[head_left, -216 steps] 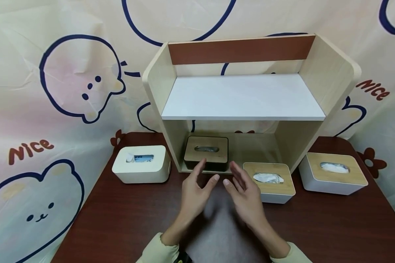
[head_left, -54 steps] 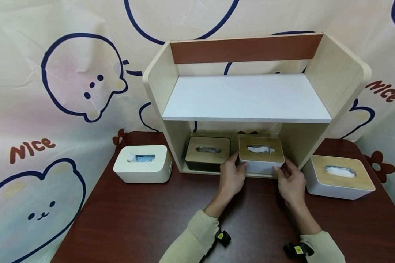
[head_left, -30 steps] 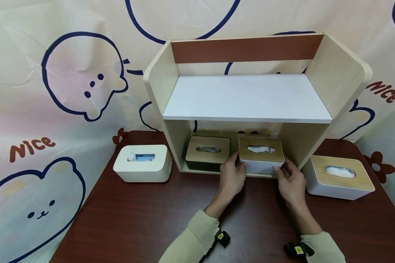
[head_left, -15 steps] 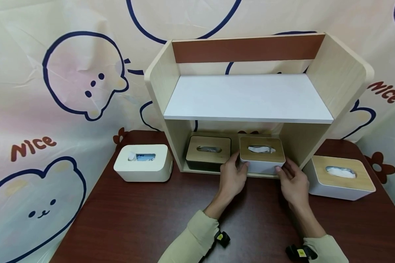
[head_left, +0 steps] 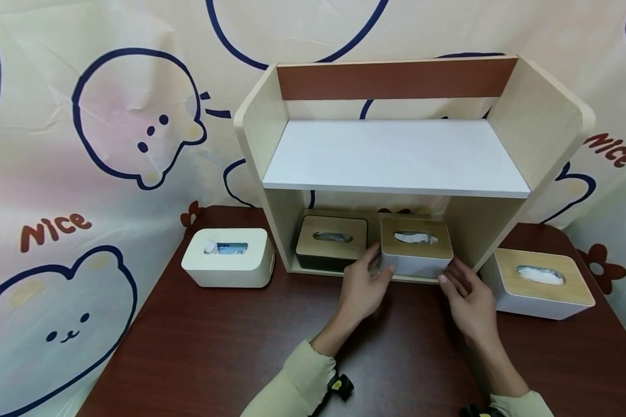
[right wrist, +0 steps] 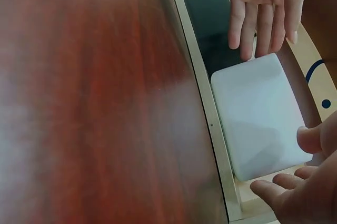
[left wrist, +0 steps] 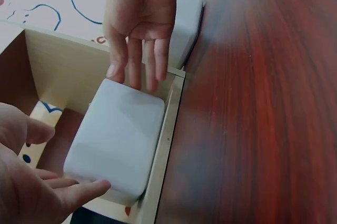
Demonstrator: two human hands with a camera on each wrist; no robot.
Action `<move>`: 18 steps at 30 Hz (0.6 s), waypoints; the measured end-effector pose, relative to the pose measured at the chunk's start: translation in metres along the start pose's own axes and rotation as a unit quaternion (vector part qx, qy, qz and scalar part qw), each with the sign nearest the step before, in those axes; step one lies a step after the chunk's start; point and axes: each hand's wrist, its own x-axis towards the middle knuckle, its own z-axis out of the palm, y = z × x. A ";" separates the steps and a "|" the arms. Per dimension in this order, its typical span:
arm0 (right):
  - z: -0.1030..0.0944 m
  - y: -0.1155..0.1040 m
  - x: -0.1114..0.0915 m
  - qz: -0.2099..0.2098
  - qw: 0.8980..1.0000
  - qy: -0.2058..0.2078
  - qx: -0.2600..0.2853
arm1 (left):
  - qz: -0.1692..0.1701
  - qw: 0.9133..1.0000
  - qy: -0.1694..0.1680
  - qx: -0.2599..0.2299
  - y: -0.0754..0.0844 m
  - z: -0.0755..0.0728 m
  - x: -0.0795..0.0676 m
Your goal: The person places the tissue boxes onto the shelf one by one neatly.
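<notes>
A white tissue box with a wood-look lid [head_left: 416,245] sits on the lower level of the wooden shelf unit [head_left: 396,189], right of a dark tissue box [head_left: 331,242]. My left hand [head_left: 362,285] is at its left front corner, fingers loosely extended. By the right front corner is my right hand [head_left: 469,298], its fingers fairly straight. In the left wrist view the white box [left wrist: 118,134] lies between both hands, and the left fingers [left wrist: 79,193] are spread near its edge. The right wrist view shows the right thumb [right wrist: 309,139] close to the box, with no grip on it.
A cream tissue box [head_left: 228,258] stands on the dark wooden table [head_left: 229,347] left of the unit. Another white box with a wood-look lid [head_left: 539,284] is at its right. The upper white shelf board [head_left: 396,153] overhangs the lower level.
The white box with the wood-look lid has gone from the table in front of the unit into its lower level. Just now both hands have loosened and drawn slightly apart from it.
</notes>
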 end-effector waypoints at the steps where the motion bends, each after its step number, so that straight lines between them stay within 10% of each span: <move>1: -0.001 0.000 -0.003 -0.002 1.000 -0.007 -0.005 | -0.002 1.000 -0.008 -0.002 0.001 -0.003 -0.002; 18: 0.007 -0.013 -0.028 -0.010 0.995 -0.081 -0.052 | 0.014 1.000 -0.019 0.014 -0.007 -0.065 -0.039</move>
